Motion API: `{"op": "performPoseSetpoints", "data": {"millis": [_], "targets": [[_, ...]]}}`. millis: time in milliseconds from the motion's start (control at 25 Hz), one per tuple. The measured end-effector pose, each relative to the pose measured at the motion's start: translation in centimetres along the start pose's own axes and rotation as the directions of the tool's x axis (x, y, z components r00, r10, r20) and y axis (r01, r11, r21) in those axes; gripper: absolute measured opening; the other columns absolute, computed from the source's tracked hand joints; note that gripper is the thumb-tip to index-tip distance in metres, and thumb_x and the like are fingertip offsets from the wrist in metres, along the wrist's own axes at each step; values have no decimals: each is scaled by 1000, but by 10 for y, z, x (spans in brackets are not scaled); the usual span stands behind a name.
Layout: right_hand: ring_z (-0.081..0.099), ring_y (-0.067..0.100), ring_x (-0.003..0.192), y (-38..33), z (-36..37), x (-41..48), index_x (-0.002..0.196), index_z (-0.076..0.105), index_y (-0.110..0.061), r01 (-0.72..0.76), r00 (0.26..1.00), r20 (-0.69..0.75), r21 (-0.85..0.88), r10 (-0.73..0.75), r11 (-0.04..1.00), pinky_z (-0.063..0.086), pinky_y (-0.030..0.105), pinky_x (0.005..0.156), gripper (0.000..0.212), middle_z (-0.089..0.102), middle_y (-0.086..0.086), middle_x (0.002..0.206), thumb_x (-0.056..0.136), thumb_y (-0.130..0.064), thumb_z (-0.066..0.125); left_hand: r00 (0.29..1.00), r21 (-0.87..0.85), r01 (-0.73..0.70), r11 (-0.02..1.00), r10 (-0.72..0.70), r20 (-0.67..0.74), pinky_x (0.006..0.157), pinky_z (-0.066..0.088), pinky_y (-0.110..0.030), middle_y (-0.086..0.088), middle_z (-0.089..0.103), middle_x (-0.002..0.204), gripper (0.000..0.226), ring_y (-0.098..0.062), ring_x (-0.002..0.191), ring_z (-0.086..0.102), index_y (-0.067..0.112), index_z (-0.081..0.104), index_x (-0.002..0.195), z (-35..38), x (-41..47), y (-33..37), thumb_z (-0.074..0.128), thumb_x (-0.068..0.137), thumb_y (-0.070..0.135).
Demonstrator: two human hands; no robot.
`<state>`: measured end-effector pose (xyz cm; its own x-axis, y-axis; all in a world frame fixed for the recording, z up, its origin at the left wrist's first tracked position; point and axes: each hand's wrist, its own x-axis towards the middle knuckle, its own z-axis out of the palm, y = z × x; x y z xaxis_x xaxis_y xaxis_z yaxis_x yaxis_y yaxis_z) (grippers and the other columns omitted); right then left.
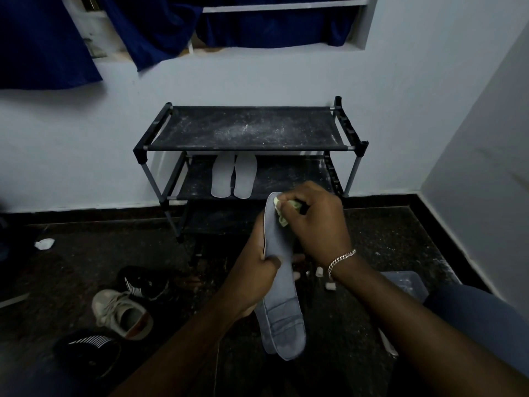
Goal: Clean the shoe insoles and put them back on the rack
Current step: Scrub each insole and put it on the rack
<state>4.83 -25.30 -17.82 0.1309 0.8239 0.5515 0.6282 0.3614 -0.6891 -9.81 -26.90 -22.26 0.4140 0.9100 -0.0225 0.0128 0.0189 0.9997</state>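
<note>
Two hands working: left hand (254, 273) grips the grey insole (282, 313) mid-length, right hand (315, 224) bunches a cloth (277, 202) at twelve o'clock. Light and bendy, I'd judge.

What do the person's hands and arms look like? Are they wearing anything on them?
No gloves: both hands are bare. The right hand has a shiny silver chain bracelet round its wrist. The left hand has nothing on its wrist that shows. No sleeves show either, all the way to the picture's edge.
</note>
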Motion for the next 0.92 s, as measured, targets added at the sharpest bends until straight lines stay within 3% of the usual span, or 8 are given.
{"op": "performPoseSetpoints", "data": {"millis": [120,240,400,520,600,720,800,920], "targets": [[63,4,82,-5,5,-8,88,78,-10,24,999,41,2,-24,1000,51,18,77,7,69,-1,89,85,-5,73,997,68,-18,998,23,-68,109,46,-36,7,44,148,75,-24,142,40,35,28,148,-1,3,-5,50,91,-9],[63,3,83,-8,9,-13,89,78,-10,51,995,80,6,-52,999,48,10,77,10,70,-1,90,84,-3,73,995,64,-28,998,34,-96,107,46,-30,2,42,150,72,-21,142,40,33,27,149,-1,3,-3,48,88,0],[62,4,81,-2,3,-2,86,77,-10,20,1000,-11,1,-20,1000,49,12,74,7,69,-2,87,84,-4,74,1000,4,10,1000,-10,-28,100,51,-54,5,44,151,89,-19,132,53,38,25,153,-1,-2,3,44,90,-20],[63,4,83,-9,9,-12,88,77,-9,53,996,67,1,-53,999,48,11,77,9,70,0,89,84,-2,73,998,47,-35,998,37,-51,108,47,-36,5,44,150,84,-14,138,45,31,26,152,0,-2,4,44,90,-22],[64,5,82,-9,10,-15,89,77,-10,54,994,94,12,-55,998,49,13,77,10,70,-1,90,84,-3,73,999,-9,-5,1000,4,-48,91,57,-29,4,48,145,83,-11,128,55,31,28,150,1,-3,8,43,89,-24],[63,4,80,4,1,-1,85,75,-12,-70,997,-19,1,70,998,51,19,75,4,68,-4,87,87,-9,73,999,-51,-27,998,28,16,96,52,-55,2,45,151,91,-23,132,53,41,28,151,-1,-4,9,42,88,-23],[64,4,80,9,-2,3,85,75,-13,-146,987,-68,-1,145,989,54,25,75,3,69,-4,87,88,-12,74,997,-24,-53,998,54,63,103,44,-62,6,41,154,92,-29,137,47,48,28,149,1,-4,12,43,87,-18],[65,4,82,1,5,-5,85,75,-13,-133,991,7,69,133,989,54,23,77,3,70,-6,87,87,-10,75,999,-47,-25,999,26,35,87,58,-35,5,48,145,88,-7,124,58,35,22,153,4,-7,16,42,89,-23]]}}
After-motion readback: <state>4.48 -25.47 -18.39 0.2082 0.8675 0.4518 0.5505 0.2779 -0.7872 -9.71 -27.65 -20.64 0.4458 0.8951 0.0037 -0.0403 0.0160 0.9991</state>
